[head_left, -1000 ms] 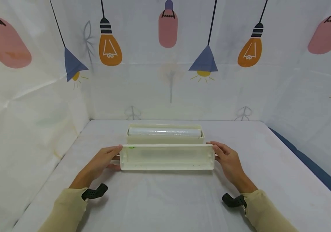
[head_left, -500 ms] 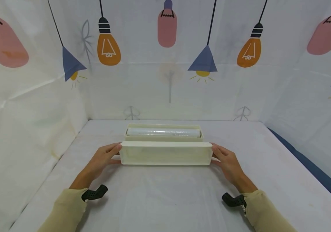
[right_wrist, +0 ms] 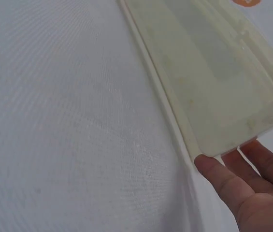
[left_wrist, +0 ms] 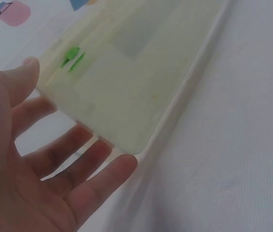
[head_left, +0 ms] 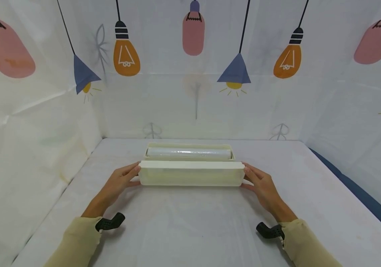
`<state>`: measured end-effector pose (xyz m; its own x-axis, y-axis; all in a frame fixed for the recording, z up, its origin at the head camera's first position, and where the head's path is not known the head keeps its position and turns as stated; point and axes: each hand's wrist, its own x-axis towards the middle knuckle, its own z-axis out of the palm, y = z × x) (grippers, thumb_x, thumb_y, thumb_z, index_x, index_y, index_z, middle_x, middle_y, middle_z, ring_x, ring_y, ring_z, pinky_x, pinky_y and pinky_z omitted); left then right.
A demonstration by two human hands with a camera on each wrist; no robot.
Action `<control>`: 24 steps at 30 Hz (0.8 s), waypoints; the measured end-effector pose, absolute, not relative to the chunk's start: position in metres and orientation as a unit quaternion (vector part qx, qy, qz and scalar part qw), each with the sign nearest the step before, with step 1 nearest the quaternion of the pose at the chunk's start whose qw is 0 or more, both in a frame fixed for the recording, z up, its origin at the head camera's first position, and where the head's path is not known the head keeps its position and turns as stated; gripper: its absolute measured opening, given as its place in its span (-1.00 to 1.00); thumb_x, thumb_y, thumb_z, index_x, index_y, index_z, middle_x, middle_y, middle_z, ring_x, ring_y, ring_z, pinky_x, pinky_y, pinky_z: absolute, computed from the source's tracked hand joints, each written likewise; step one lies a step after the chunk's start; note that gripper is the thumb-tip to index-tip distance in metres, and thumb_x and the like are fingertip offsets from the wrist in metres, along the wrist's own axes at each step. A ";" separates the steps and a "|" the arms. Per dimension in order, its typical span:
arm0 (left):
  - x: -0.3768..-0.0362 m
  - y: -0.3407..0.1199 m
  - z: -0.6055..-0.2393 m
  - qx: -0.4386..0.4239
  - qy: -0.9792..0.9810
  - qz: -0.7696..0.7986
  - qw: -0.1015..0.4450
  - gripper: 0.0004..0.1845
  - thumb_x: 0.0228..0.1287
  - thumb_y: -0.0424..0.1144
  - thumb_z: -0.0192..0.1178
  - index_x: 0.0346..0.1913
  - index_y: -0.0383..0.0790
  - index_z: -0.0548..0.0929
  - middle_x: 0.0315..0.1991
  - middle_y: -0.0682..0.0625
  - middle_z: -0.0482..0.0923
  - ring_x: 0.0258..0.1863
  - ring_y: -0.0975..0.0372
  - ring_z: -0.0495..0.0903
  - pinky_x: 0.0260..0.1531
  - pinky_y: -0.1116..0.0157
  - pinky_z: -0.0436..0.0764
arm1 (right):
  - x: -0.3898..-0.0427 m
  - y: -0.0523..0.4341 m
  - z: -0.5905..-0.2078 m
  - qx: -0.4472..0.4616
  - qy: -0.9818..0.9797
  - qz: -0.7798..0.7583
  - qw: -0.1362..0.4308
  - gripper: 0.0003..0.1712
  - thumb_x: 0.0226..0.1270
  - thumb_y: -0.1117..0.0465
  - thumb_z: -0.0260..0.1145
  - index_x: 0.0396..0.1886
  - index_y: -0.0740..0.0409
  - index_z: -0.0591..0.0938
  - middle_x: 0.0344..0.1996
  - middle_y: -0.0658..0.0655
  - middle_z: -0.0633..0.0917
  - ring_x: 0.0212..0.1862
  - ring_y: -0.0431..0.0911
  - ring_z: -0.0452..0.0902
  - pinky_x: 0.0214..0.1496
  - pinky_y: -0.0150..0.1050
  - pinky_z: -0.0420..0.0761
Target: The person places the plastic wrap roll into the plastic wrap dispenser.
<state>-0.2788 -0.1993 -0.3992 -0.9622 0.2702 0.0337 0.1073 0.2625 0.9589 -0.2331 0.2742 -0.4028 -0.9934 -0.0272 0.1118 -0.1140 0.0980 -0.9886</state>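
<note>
A long pale cream plastic lid [head_left: 191,177] spans the space between both hands, close over the table. My left hand [head_left: 119,182] holds its left end, thumb near the upper corner and fingers spread along the end wall. At the other end, my right hand [head_left: 260,184] grips in much the same way, a fingertip at the lower corner in the right wrist view. A green mark [left_wrist: 72,55] shows near the lid's left end in the left wrist view. Just behind stands a matching open box [head_left: 233,153], its front partly hidden by the lid. Inside lies a shiny roll of clear film [head_left: 189,152].
White cloth covers the table [head_left: 190,226]. A white sheet wall [head_left: 167,100] printed with lamps and bulbs rises behind it and along both sides. Dark blue fabric [head_left: 354,185] shows past the right table edge. Black wrist-worn devices [head_left: 111,221] sit at both cuffs.
The lid has turned between the hands, so its hollow inside faces away from the head view and a smooth face shows. It has moved slightly toward the box, which stays put.
</note>
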 end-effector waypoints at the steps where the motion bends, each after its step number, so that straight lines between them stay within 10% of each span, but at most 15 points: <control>1: -0.279 -0.200 -0.398 0.121 0.793 0.593 0.067 -0.26 0.50 0.15 0.06 0.53 -0.26 0.26 0.49 -0.20 0.22 0.34 -0.15 0.37 0.02 0.14 0.64 | -0.234 0.274 -0.402 0.052 -0.739 0.671 0.036 -0.26 0.55 -0.08 0.16 0.50 0.28 0.31 0.42 0.30 0.36 0.18 -0.06 0.55 0.11 -0.02 0.62; 24: -0.283 -0.202 -0.389 0.204 0.748 0.631 -0.018 -0.39 0.56 -0.12 0.09 0.51 -0.32 0.27 0.48 -0.16 0.25 0.33 0.05 0.43 0.11 0.17 0.56 | -0.253 0.277 -0.374 0.138 -0.749 0.646 0.046 -0.28 0.61 0.00 0.09 0.56 0.30 0.18 0.48 0.33 0.27 0.38 0.22 0.34 0.22 -0.19 0.50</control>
<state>-0.2834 -0.2016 -0.3888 -0.9161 0.2825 0.2846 0.3282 0.1204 0.9369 -0.2530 0.2774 -0.3737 -0.9574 -0.1477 0.2481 -0.2671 0.1265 -0.9553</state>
